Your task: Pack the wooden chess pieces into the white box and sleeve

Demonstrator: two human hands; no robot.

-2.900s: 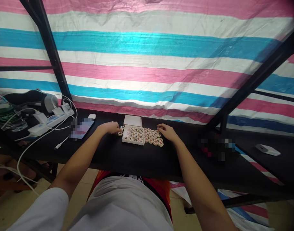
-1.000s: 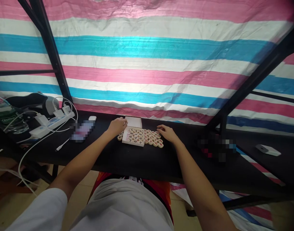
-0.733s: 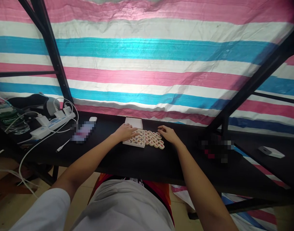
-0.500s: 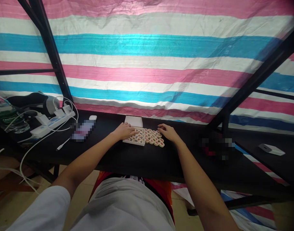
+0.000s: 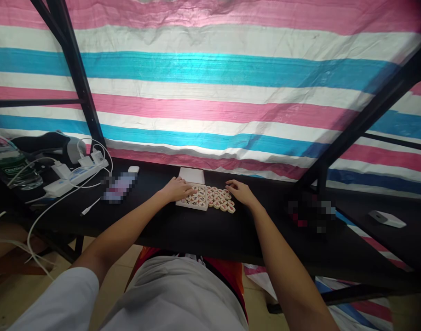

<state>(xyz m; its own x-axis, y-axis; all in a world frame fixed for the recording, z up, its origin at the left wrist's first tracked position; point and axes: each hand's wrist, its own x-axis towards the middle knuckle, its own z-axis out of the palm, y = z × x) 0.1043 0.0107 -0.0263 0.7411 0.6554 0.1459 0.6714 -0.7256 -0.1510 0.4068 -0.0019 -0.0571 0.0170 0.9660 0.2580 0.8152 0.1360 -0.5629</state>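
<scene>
A white box (image 5: 192, 207) on the black table holds Chinese chess pieces (image 5: 195, 197) with dark characters. My left hand (image 5: 175, 189) lies over the box's left side, its fingers stretched across some of those pieces. Directly to the right of the box, several red-marked Chinese chess pieces (image 5: 220, 198) lie in rows on the table. At their upper right corner is my right hand (image 5: 240, 191), fingers extended and slightly apart, the tips beside or touching the outermost pieces. A white lid-like tray (image 5: 191, 174) sits behind the box.
Left on the table (image 5: 155, 225) are a blurred phone (image 5: 119, 187), a white earphone case (image 5: 133, 170) and a power strip (image 5: 75, 178) with cables. A bottle (image 5: 15, 165) stands farther left. To the right are a blurred dark object (image 5: 310, 214) and a white adapter (image 5: 387, 219). Striped sheeting (image 5: 210, 110) hangs behind.
Both hands stay almost where they were, and the pieces look the same. The view has shifted slightly.
</scene>
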